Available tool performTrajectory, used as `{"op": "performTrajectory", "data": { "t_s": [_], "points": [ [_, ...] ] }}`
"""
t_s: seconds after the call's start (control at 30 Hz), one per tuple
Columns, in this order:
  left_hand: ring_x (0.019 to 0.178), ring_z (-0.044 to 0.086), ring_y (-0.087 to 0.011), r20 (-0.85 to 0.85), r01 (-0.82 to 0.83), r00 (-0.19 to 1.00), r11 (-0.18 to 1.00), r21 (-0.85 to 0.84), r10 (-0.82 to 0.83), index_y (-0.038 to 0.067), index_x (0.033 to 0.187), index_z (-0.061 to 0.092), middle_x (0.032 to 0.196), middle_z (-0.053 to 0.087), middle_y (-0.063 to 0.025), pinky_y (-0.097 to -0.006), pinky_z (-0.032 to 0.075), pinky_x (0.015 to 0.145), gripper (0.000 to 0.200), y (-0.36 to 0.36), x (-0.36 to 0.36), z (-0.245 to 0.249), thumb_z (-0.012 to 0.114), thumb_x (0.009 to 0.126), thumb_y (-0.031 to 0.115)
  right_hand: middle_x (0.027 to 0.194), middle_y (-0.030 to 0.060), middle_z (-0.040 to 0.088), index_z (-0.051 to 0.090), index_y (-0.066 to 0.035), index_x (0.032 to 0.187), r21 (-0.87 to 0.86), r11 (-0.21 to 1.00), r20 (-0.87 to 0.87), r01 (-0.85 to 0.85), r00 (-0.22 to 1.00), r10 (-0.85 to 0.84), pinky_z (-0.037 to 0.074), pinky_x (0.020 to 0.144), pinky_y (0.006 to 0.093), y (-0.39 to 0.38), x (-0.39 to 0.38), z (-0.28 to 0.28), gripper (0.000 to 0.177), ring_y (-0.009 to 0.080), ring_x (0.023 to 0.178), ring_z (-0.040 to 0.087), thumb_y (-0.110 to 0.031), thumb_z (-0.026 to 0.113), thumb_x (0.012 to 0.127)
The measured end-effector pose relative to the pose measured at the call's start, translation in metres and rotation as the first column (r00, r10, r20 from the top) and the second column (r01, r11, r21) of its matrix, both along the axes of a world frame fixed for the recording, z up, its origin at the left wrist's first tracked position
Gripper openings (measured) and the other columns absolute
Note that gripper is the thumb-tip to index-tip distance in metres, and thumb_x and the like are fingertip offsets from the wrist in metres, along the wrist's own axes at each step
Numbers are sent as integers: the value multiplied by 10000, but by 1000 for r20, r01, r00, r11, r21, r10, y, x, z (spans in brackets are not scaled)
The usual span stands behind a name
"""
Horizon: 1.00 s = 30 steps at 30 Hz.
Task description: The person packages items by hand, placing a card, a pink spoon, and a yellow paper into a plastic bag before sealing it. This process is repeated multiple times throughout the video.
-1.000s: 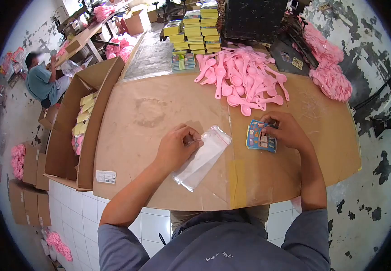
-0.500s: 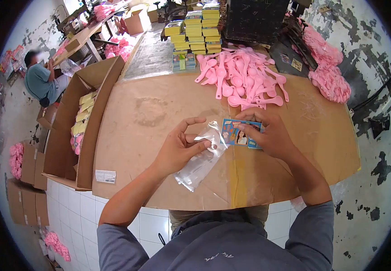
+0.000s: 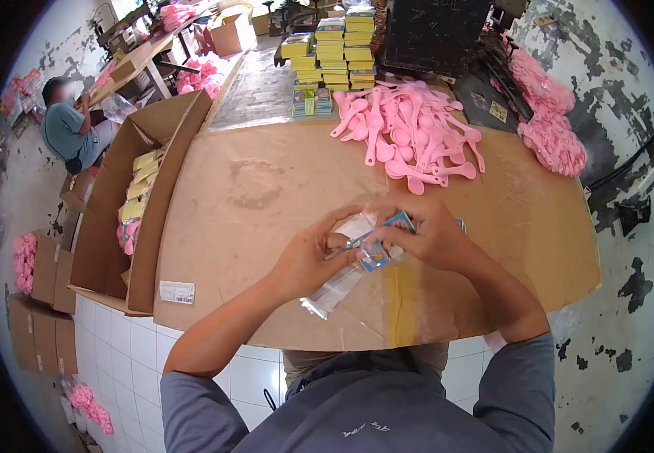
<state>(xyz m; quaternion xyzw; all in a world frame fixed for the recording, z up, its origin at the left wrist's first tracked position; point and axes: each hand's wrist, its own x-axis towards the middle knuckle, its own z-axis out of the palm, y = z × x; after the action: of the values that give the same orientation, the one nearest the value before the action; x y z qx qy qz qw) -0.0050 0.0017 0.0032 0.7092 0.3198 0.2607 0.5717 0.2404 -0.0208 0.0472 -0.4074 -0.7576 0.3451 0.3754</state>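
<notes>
My left hand [image 3: 306, 258] pinches a clear plastic bag [image 3: 330, 293], which hangs down toward my body at a slant. My right hand [image 3: 438, 235] grips a blue printed card [image 3: 373, 262], tilted and pushed up against the bag's upper end. Both hands nearly meet over the middle of the cardboard-covered table [image 3: 213, 249], and fingers hide part of the card. Past my right hand a small blue printed edge [image 3: 460, 224] shows. Beyond the hands lies a heap of pink plastic spoons [image 3: 417, 140].
Stacks of yellow-edged cards [image 3: 333, 57] stand at the back, beside a black box [image 3: 436, 38]. Pink bundles [image 3: 553, 140] lie at the back right. An open carton [image 3: 164, 181] with packed items flanks the table's left. A person [image 3: 70, 128] sits further left.
My right hand has moved left with the card, bringing it from beside the bag to the bag's upper end. The card has tilted, and the hands are closer together.
</notes>
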Motion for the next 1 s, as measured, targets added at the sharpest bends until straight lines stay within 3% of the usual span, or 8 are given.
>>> {"op": "performTrajectory", "data": {
  "t_s": [0.1, 0.3, 0.4, 0.5, 0.7, 0.77, 0.83, 1.0],
  "points": [
    [915, 695, -95, 212, -63, 972, 980, -189, 103, 40, 1545, 361, 1025, 774, -122, -260, 562, 819, 668, -2, 5, 6, 687, 964, -2, 960, 59, 732, 680, -6, 1198, -153, 971, -145, 185, 967, -207, 537, 730, 281, 1, 9, -6, 291, 112, 824, 667, -72, 713, 916],
    [917, 699, -99, 179, -52, 981, 992, -118, 73, 45, 1535, 374, 1019, 772, -136, -256, 562, 812, 642, -2, 6, 1, 684, 973, 12, 955, 59, 724, 645, 41, 1181, -248, 968, -242, -30, 970, -32, 536, 720, 254, -1, 21, -9, 253, 78, 802, 655, -22, 703, 942],
    [919, 701, -101, 192, -33, 979, 989, -142, 60, 47, 1531, 384, 1025, 771, -135, -258, 561, 815, 639, -5, 8, 5, 682, 968, -2, 938, 60, 718, 643, 51, 1176, -226, 974, -310, 2, 948, -74, 533, 706, 256, -6, 5, -20, 248, 78, 777, 649, -4, 704, 942],
    [922, 702, -105, 109, -57, 991, 990, -126, 71, 44, 1525, 396, 1037, 769, -137, -263, 558, 822, 623, -4, 6, 5, 674, 969, -9, 985, 66, 718, 672, 18, 1092, -315, 947, -225, 67, 964, -144, 536, 818, 275, -11, 1, -23, 141, 125, 919, 681, -10, 680, 954],
    [904, 712, -109, 132, -48, 989, 994, -99, 61, 29, 1513, 407, 1040, 765, -141, -252, 568, 774, 575, -1, 6, -5, 650, 992, 17, 921, 67, 709, 739, -4, 985, 14, 994, 36, -109, 993, 109, 524, 746, 319, 1, 16, -28, 114, 193, 850, 665, -99, 691, 945],
    [901, 712, -106, 141, -72, 986, 986, -147, 93, 22, 1499, 424, 1040, 764, -139, -251, 572, 763, 552, 1, 4, -3, 648, 995, 22, 1012, 90, 705, 741, -9, 1011, -117, 981, 192, 155, 973, -130, 518, 810, 332, 17, 49, -9, 131, 223, 932, 660, -69, 690, 906],
    [873, 700, -84, 149, -96, 981, 977, -190, 125, 21, 1484, 444, 1016, 767, -121, -243, 559, 740, 528, 0, 4, 0, 650, 997, 30, 1106, 114, 686, 727, -12, 1036, 223, 905, 255, 363, 874, -414, 513, 868, 342, 45, 91, -24, 176, 235, 988, 652, -61, 701, 870],
    [829, 679, -51, 180, -93, 975, 975, -202, 130, 19, 1457, 474, 970, 774, -85, -230, 533, 716, 492, 1, 6, 3, 654, 1000, 44, 1129, 126, 680, 684, -20, 1127, 608, 770, 541, 193, 610, -579, 524, 908, 351, 55, 138, -51, 273, 255, 986, 673, -6, 690, 854]
  ]
}}
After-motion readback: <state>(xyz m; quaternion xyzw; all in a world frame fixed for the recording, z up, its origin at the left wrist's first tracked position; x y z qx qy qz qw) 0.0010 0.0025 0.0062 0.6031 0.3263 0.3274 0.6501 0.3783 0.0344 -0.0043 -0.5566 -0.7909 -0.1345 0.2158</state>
